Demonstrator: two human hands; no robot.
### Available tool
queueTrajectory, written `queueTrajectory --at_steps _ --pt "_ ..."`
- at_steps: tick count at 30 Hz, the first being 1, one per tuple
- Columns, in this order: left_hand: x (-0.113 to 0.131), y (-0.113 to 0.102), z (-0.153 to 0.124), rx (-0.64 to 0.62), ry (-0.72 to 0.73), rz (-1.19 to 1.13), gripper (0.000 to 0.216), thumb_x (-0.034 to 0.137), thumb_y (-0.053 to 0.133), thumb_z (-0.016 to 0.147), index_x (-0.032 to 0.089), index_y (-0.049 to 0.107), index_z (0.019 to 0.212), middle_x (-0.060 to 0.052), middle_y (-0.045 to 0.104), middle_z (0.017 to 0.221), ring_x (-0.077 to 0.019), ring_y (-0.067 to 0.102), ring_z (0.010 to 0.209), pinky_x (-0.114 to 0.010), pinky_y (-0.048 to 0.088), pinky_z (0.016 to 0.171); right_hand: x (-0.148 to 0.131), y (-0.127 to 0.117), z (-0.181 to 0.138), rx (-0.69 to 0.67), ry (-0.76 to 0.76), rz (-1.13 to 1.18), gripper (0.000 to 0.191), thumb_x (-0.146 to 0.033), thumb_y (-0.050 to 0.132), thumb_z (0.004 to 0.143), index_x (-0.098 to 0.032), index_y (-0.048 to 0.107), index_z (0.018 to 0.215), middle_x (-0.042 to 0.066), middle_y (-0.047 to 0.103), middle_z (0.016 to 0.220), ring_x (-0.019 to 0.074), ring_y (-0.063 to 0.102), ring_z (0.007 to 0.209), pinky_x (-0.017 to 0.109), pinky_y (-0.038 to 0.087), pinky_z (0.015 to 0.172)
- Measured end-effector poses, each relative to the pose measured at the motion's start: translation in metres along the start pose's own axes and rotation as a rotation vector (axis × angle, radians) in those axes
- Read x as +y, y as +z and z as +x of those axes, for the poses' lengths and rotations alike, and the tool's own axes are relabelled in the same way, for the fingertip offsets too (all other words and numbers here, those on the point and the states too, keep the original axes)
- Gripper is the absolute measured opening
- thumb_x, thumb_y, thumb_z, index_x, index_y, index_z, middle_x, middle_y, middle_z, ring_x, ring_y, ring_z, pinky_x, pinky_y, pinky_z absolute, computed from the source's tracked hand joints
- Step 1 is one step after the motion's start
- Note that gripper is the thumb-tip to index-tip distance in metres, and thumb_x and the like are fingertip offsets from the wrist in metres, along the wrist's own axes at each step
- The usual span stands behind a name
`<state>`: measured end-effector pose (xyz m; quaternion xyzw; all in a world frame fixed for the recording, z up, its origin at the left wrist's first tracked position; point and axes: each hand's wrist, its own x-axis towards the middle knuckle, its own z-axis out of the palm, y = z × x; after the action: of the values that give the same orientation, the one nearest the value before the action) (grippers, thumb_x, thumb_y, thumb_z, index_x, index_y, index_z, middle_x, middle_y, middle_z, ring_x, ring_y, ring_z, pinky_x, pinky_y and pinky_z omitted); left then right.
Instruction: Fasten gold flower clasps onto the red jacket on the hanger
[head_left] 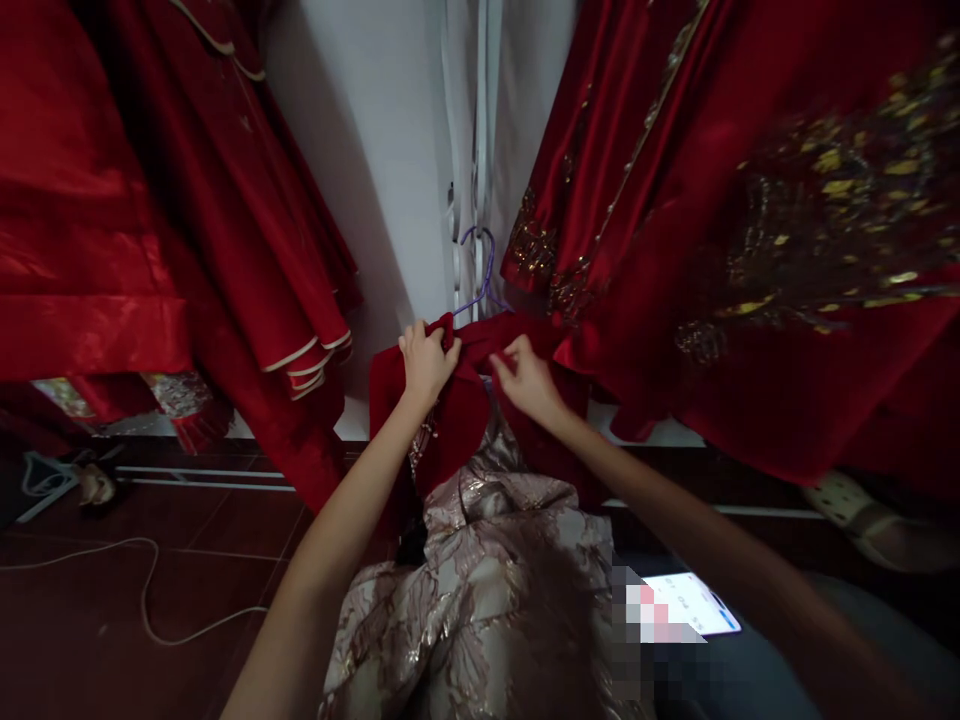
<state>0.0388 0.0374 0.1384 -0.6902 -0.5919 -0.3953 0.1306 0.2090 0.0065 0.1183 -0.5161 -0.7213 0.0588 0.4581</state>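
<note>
A dark red jacket (461, 435) hangs on a purple hanger (487, 268) in front of me, over a shiny beige and gold patterned dress (487, 590). My left hand (429, 365) grips the jacket near the collar on its left side, thumb inward and fingers bent over the cloth. Across the neck opening, my right hand (529, 382) has its fingers curled in a pinch at the jacket's other front edge. Slight blur hides exactly how much cloth those fingertips hold. Beaded trim hangs below my left wrist.
Red garments (240, 200) hang at left, and embellished red ones (750, 250) at right. White straps (480, 120) run down the wall behind the hanger. A lit phone (697, 605) lies low right, near a clog shoe (862, 515). A white cable (154, 590) crosses the tiled floor.
</note>
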Motion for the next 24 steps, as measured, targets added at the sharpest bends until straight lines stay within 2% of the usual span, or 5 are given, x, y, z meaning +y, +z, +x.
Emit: queueTrajectory --at_steps 3,6,9,16,24 --pt "-0.005 -0.008 0.004 -0.011 0.007 -0.021 0.026 0.039 0.049 0.08 0.017 0.063 0.083 -0.014 0.052 0.101 -0.0302 0.045 0.102 -0.042 0.034 0.088 -0.002 0.016 -0.025 -0.087 -0.022 0.226 0.019 -0.042 0.044 0.081 -0.024 0.036 0.081 0.002 0.055 0.072 0.0181 0.056 0.065 0.029 0.042 0.06" --pt "-0.013 -0.02 0.002 0.021 0.029 -0.025 0.023 0.037 0.051 0.079 0.017 0.061 0.077 -0.014 0.049 0.109 -0.0287 0.043 0.104 -0.04 0.035 0.088 0.016 0.013 -0.036 -0.053 0.065 0.352 0.024 -0.042 0.052 0.075 -0.024 0.037 0.078 0.001 0.054 0.074 0.017 0.056 0.069 0.029 0.044 0.063" --pt "-0.016 -0.027 -0.013 0.013 0.049 0.017 0.023 0.034 0.046 0.082 0.017 0.059 0.089 -0.015 0.046 0.115 -0.0292 0.041 0.106 -0.041 0.034 0.088 0.032 0.009 -0.03 -0.033 0.148 0.484 0.026 -0.038 0.057 0.069 -0.024 0.036 0.077 -0.001 0.052 0.073 0.0155 0.056 0.07 0.028 0.045 0.065" --pt "0.009 -0.008 -0.054 -0.332 0.383 -0.063 0.02 0.024 0.052 0.078 0.019 0.053 0.097 -0.011 0.054 0.103 -0.0259 0.05 0.097 -0.038 0.038 0.085 0.014 0.029 -0.015 -0.082 0.111 0.576 0.019 -0.031 0.053 0.07 -0.023 0.038 0.077 -0.002 0.048 0.073 0.0139 0.052 0.072 0.028 0.046 0.068" --pt "-0.002 0.014 -0.071 -0.253 -0.028 -0.727 0.019 0.016 0.056 0.071 0.019 0.052 0.09 -0.005 0.063 0.092 -0.0152 0.06 0.086 -0.028 0.046 0.079 0.015 0.021 -0.031 -0.231 0.131 0.809 0.032 -0.034 0.064 0.067 -0.024 0.046 0.092 0.0 0.054 0.084 0.0139 0.056 0.08 0.034 0.052 0.077"
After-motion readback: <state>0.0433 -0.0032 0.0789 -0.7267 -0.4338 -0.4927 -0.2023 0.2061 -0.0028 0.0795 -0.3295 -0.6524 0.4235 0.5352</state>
